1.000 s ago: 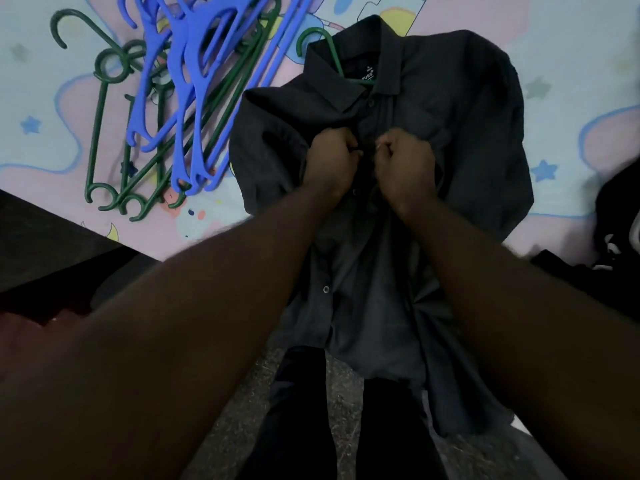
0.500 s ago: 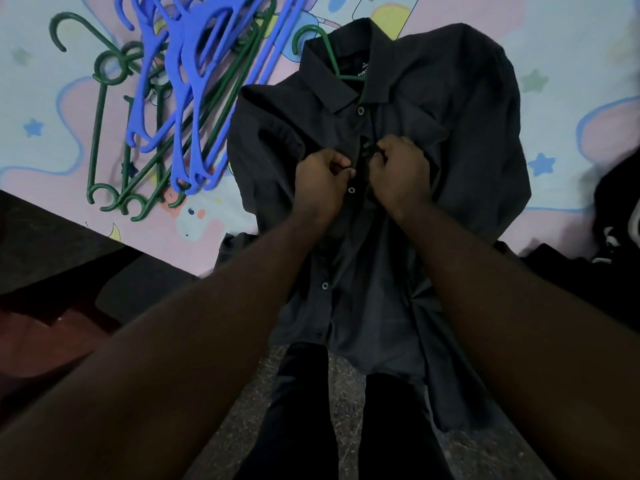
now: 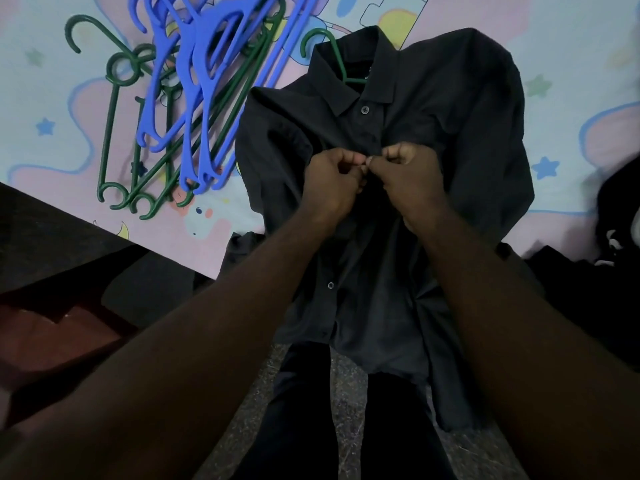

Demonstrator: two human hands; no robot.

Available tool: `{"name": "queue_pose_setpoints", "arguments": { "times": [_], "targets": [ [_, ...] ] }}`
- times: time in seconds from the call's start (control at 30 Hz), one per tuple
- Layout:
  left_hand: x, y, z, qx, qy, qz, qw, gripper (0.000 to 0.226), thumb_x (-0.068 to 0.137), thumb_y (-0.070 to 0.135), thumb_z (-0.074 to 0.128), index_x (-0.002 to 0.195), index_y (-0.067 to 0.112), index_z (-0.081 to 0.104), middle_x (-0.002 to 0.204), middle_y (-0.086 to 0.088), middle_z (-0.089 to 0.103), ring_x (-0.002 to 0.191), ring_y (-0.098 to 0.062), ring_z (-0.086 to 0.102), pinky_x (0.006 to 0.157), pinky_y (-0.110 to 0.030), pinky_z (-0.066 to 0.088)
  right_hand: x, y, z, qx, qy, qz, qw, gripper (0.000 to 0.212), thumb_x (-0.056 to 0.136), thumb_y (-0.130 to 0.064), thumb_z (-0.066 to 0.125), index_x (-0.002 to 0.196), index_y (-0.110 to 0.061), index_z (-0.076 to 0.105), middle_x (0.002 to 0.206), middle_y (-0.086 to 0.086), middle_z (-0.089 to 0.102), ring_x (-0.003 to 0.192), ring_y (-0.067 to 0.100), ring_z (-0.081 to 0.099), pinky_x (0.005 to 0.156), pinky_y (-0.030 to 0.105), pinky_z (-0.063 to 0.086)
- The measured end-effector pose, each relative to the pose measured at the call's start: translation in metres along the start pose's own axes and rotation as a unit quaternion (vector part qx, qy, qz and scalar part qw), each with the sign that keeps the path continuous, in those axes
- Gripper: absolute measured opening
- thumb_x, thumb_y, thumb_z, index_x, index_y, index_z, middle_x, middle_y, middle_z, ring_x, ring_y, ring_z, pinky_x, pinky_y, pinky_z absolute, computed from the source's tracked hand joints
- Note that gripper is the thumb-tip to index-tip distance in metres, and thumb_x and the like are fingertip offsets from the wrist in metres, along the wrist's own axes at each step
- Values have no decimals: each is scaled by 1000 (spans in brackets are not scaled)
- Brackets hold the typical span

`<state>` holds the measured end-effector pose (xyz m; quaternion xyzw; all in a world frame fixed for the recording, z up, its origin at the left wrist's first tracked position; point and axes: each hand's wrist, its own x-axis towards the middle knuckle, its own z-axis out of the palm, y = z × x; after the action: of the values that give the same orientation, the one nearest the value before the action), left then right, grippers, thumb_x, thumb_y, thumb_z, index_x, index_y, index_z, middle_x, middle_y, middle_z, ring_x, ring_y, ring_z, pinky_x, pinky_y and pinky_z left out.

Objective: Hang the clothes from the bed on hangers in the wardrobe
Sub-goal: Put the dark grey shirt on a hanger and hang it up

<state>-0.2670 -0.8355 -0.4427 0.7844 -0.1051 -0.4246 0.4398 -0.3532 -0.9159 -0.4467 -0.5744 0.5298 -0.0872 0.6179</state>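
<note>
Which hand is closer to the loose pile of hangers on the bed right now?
Left. The left hand pinches the shirt placket to the right of the hanger pile; the right hand pinches beside it, farther from the pile.

The shirt (image 3: 433,133) is showing a plain dark grey, its buttons (image 3: 364,110) matching in a darker grey. The hanger at its collar (image 3: 334,53) is showing green. The loose hangers are coming in two colours: bright blue hangers (image 3: 187,109) and dark green hangers (image 3: 105,140). The bedsheet (image 3: 41,81) is carrying a cartoon print of pale pink and light blue shapes, with blue outlines, blue and faded green stars and yellow patches. The floor (image 3: 349,382) is showing speckled grey, the trousers (image 3: 304,410) black, and the garment at the right edge (image 3: 620,209) black with small white marks
</note>
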Motion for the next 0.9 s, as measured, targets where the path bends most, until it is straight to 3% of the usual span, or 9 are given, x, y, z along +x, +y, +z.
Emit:
{"name": "queue_pose_setpoints", "arguments": {
  "times": [0.1,0.23,0.4,0.5,0.67,0.77,0.9],
  "targets": [
    [-4,1,-6,-23,-13,-9,1000,9,93,-1,58,99,0,65,78,-4,66,65,-5,61,64,-17,55,-4,0,-4,-13,-40,-3,999,7,89,-18,67,84,-13,69,73,-1,67,63,1,58,57,18,48],
    [-5,2,-8,-28,-15,-14,999,10,92,-1,60,90,7,64,76,-4,66,66,-7,63,63,-18,55,-8,-3,-11,-23,-88,1,996,4,91,-15,66,88,-11,66,74,0,65,66,5,59,56,17,48],
    [1,4,-12,-22,-25,-11,999,15,88,-2,64,81,11,66,67,-2,63,57,-6,59,61,-20,54,-9,-8,-21,41,-132,39,990,13,92,-2,55,89,-7,67,82,10,69,74,17,68,65,26,55],
    [3,9,-15,-11,-52,-9,999,17,88,-3,64,77,12,65,68,-2,63,59,-7,60,63,-22,55,-9,-8,-21,42,-134,36,989,7,93,-5,61,87,-4,65,80,14,68,68,18,69,60,27,58],
    [3,20,-15,-26,-75,-35,996,20,90,10,64,70,8,65,69,-6,65,69,-15,61,70,-28,54,-1,-8,-14,-102,-85,-51,990,16,90,-12,68,76,-15,59,66,5,66,59,15,68,55,33,59],
    [5,20,-16,-33,-55,-35,997,19,91,6,63,73,5,63,75,-12,64,71,-18,61,72,-29,55,-1,-8,-12,-203,-54,-133,969,10,85,-21,66,76,-20,61,65,-4,66,63,15,68,62,43,59],
    [8,21,-14,-78,-64,-48,994,20,95,2,56,76,0,60,76,-16,61,66,-15,58,62,-21,53,-8,-10,-12,-187,-29,-178,966,9,88,-19,63,84,-12,65,69,-4,67,64,10,65,66,36,56]
  ]
}}
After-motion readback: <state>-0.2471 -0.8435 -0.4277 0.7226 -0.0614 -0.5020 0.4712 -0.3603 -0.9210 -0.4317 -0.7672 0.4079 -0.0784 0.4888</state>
